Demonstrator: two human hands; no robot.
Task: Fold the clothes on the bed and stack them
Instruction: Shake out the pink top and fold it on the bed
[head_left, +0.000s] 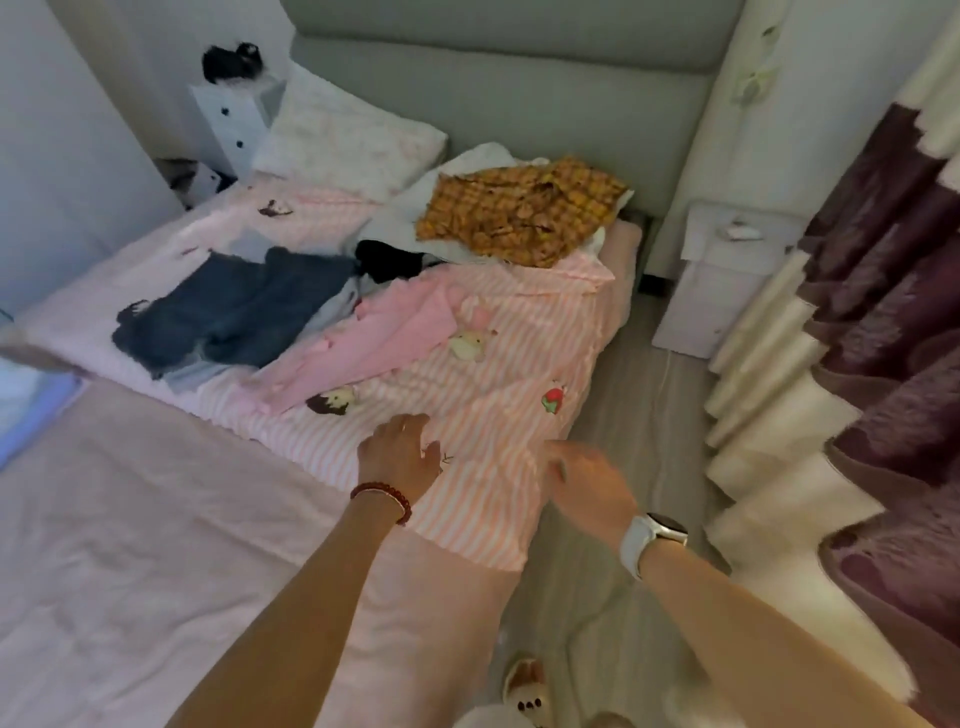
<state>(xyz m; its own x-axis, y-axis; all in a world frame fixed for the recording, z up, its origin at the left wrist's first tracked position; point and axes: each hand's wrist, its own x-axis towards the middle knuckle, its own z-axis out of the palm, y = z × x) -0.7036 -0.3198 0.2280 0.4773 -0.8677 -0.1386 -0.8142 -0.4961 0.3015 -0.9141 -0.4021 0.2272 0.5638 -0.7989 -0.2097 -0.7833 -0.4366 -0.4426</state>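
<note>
- The bed (130, 519) has a bunch of unfolded stuff on it: a big pink-and-white striped sheet (509, 364) draped over the near right corner, a plain pink garment (374, 343) lying on top of it, dark denim jeans (234, 312) to the left, and a yellow plaid shirt (524, 208) up by the headboard on some white fabric. Something black (387, 260) is tucked in between too, can't tell what it is.
- Left hand (397, 452) is laid flat on the striped sheet near its lower edge, fingers spread and relaxed, pinching nothing.
- Right hand (587, 480) is at the sheet's right edge where it hangs off the mattress. It's blurry, so honestly I can't tell if it's got hold of the cloth or is just open next to it.
- Handling-wise, I'd guess the striped sheet is thin cotton: light, totally floppy, wrinkles easily, zero stiffness. It'll sag wherever it isn't held.
- Best bet is probably grabbing it at two corners or along one hem, so it hangs straight and can be doubled over.
- The pink garment sits on it, so that likely has to come off first or it'll get dragged along.
- Jeans look heavier and stiffer, probably the easiest to fold and a solid base for the stack.
</note>
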